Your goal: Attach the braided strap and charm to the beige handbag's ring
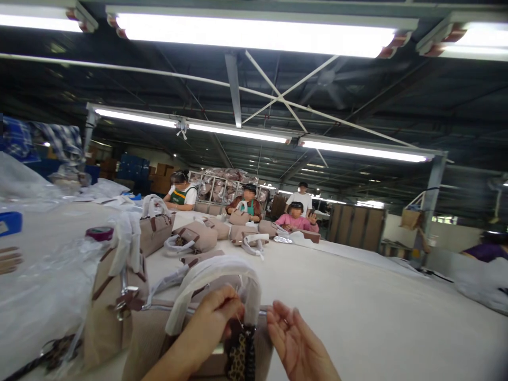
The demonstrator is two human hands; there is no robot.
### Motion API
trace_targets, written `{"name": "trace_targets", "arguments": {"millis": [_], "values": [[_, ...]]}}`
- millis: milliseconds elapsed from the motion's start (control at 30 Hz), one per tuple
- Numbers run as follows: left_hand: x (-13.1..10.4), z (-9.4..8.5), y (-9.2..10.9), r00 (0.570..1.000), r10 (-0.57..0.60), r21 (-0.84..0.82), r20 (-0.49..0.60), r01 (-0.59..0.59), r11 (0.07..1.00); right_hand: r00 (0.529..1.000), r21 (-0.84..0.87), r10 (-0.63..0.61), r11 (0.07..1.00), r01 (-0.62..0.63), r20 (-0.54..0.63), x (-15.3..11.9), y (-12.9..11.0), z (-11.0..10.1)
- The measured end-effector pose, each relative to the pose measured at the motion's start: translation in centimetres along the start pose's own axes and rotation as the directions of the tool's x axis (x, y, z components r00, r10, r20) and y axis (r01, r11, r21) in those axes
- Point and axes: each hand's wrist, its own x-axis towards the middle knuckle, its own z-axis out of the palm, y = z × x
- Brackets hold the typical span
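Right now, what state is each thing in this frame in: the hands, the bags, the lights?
left hand: fingers pinched shut at the wrapped handle
right hand: open, palm up, holding nothing
beige handbag: upright, handle wrapped in white covering
leopard-print tag: hanging down at the bag's front
handbag at left: upright, handle wrapped
far handbags: lying on the table
ceiling lights: on

The left hand [212,317] pinches with curled fingers, while the right hand [296,344] lies open, palm up.
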Motion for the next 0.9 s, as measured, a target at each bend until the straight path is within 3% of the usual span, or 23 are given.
{"name": "trace_targets", "arguments": {"millis": [67, 200, 400, 567, 700, 800, 900], "values": [[0.6, 0.1, 0.2, 0.999, -0.043, -0.043, 0.031, 0.044, 0.998, 0.997, -0.019, -0.072, 0.997, 0.072, -0.022, 0.3, 0.4, 0.0], [1.4, 0.4, 0.8, 0.994, -0.051, 0.029, 0.093, 0.049, 0.998, 0.971, -0.294, -0.216, 0.939, 0.178, -0.101, 1.1, 1.4, 0.3], [1.8, 0.4, 0.3, 0.971, 0.036, 0.123, 0.235, -0.066, 0.990, 0.954, -0.622, -0.300, 0.744, 0.242, 0.012, 1.6, 1.8, 0.8], [0.6, 0.5, 2.0, 0.954, -0.030, 0.253, 0.299, -0.049, 0.966, 0.954, -0.760, -0.285, 0.597, 0.257, 0.098, 0.8, 1.9, 1.4], [0.2, 0.6, 2.5, 0.938, -0.084, 0.275, 0.337, -0.013, 0.961, 0.965, -0.818, -0.227, 0.525, 0.234, 0.131, 1.1, 1.8, 0.6], [1.1, 0.2, 1.4, 0.940, -0.001, 0.243, 0.342, -0.087, 0.966, 0.969, -0.850, -0.172, 0.468, 0.240, 0.179, 1.7, 1.5, -0.5], [1.6, -0.2, 0.8, 0.932, 0.057, 0.272, 0.359, -0.162, 0.949, 0.954, -0.842, -0.213, 0.455, 0.288, 0.211, 2.2, 1.3, -1.2]]}}
